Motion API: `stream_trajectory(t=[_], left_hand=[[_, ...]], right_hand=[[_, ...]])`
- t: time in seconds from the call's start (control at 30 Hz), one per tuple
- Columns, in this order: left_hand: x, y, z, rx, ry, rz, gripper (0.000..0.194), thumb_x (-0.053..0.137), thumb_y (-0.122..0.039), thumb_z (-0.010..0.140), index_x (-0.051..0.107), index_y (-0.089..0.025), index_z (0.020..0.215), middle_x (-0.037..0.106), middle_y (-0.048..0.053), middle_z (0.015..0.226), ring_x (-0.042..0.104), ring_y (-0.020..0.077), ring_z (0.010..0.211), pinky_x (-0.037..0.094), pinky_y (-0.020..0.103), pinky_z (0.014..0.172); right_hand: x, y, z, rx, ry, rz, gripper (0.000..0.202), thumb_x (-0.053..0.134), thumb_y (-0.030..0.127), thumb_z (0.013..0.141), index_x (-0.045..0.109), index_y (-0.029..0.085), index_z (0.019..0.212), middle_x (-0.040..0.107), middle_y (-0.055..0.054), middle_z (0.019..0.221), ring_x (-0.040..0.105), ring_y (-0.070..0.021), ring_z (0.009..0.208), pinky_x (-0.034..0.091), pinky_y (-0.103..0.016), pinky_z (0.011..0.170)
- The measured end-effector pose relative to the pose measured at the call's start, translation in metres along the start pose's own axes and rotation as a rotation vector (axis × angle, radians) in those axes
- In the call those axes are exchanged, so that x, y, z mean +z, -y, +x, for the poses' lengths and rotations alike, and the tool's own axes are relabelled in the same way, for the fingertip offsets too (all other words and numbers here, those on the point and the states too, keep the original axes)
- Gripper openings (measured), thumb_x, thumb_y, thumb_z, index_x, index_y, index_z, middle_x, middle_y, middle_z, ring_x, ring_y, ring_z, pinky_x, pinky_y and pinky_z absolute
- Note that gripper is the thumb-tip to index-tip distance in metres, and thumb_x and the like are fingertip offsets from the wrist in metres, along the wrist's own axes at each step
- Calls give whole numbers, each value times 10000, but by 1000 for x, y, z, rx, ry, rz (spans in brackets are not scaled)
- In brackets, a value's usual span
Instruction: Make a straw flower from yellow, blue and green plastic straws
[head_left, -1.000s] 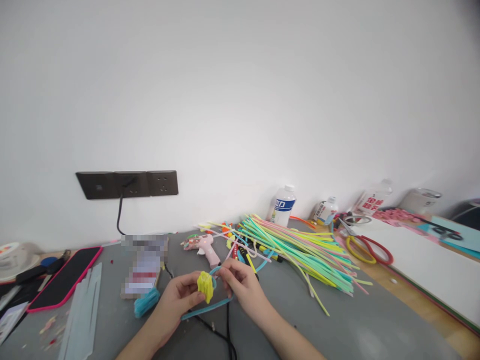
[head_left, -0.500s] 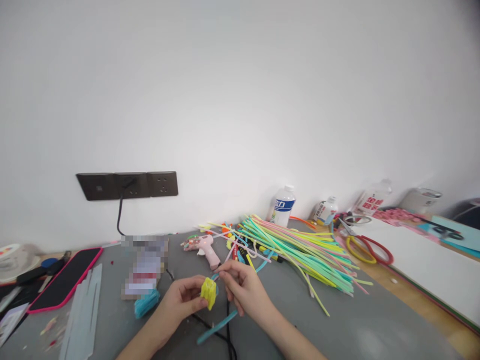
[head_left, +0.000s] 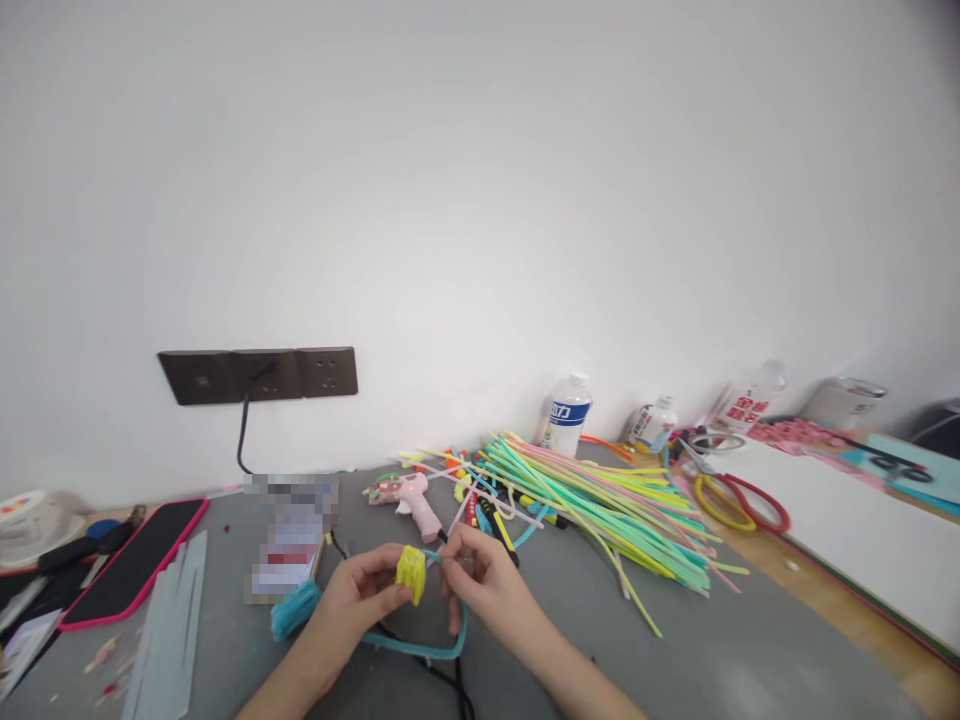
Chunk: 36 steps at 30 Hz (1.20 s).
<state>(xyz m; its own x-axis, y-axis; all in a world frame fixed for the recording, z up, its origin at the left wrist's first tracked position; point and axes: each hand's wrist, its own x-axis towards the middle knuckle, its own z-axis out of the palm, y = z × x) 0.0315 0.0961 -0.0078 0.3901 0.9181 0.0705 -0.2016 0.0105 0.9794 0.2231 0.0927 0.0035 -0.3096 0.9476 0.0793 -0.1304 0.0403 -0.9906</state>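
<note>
Above the desk (head_left: 637, 670), the left hand (head_left: 352, 602) pinches a yellow bundle (head_left: 411, 575). Just beside it, the right hand (head_left: 484, 585) grasps a bent blue pipe cleaner (head_left: 416, 649).

- You held the yellow bundle (head_left: 411, 575), short, compact and ridged, roughly upright, on your side of the pink glue gun (head_left: 415, 495).
- Your blue strip (head_left: 412, 649), long and thin, was bent, nearer you than that gun.
</note>
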Motion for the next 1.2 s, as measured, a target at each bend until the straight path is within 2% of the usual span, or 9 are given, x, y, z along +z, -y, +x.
stream_trajectory(t=[0.13, 0.23, 0.47, 0.57, 0.73, 0.83, 0.93, 1.1, 1.2], left_hand=[[0, -2, 0, 30, 9, 20, 263, 800, -316, 701, 787, -196, 934, 714, 51, 927, 626, 205, 874, 487, 255, 786], [0, -2, 0, 40, -6, 21, 259, 805, -314, 693, 790, -197, 924, 716, 60, 942, 632, 222, 897, 496, 272, 797], [0, 1, -1, 51, -35, 47, 281, 817, -350, 662, 794, -172, 879, 729, 88, 937, 641, 244, 883, 521, 299, 785], [0, 2, -1, 61, -38, 45, 263, 825, -339, 651, 797, -177, 856, 734, 96, 964, 647, 254, 908, 524, 304, 804], [3, 2, -2, 47, -20, 24, 274, 830, -327, 650, 799, -200, 891, 738, 107, 1042, 660, 281, 970, 529, 339, 849], [4, -4, -3, 53, -10, 29, 265, 813, -339, 670, 794, -193, 891, 697, 128, 1181, 638, 311, 1074, 512, 366, 911], [-2, -10, -4, 78, -99, 64, 266, 801, -353, 677, 776, -185, 883, 654, 133, 1266, 625, 320, 1115, 518, 375, 918], [-19, -6, -2, 124, -373, 190, 351, 811, -355, 657, 717, -172, 941, 756, 91, 980, 687, 260, 961, 546, 354, 895], [-22, -1, 1, 176, -485, 199, 373, 812, -386, 641, 686, -168, 917, 753, 77, 944, 693, 253, 945, 557, 341, 880]], right_hand=[[0, 2, 1, 34, 18, 46, 433, 724, 548, 707, 512, 171, 691, 629, 19, 654, 659, -123, 487, 416, -174, 414], [0, 2, 1, 94, -20, 50, 433, 785, 536, 635, 586, 156, 689, 659, -4, 659, 669, -141, 572, 467, -200, 482], [4, -5, 4, 151, -93, 58, 462, 848, 547, 496, 638, 150, 606, 646, 0, 572, 583, -116, 516, 478, -240, 519], [6, -7, 5, 136, -108, 63, 465, 845, 552, 499, 627, 152, 594, 623, 9, 548, 551, -106, 498, 441, -232, 505], [8, -8, 6, 9, -137, 82, 461, 822, 549, 563, 578, 158, 582, 570, 45, 522, 464, -65, 477, 336, -205, 489], [3, -5, 6, -18, -120, 95, 439, 802, 539, 616, 578, 162, 629, 612, 33, 570, 510, -80, 526, 350, -206, 522], [-6, 3, 5, 39, -47, 102, 420, 793, 528, 646, 587, 163, 673, 670, 5, 628, 571, -106, 582, 383, -215, 560], [-22, 11, 3, 156, 82, 66, 369, 776, 491, 695, 630, 156, 744, 678, 6, 653, 572, -101, 580, 404, -226, 599], [-26, 10, 1, 180, 203, 20, 343, 772, 469, 710, 647, 153, 755, 627, 29, 610, 549, -95, 563, 375, -216, 561]])
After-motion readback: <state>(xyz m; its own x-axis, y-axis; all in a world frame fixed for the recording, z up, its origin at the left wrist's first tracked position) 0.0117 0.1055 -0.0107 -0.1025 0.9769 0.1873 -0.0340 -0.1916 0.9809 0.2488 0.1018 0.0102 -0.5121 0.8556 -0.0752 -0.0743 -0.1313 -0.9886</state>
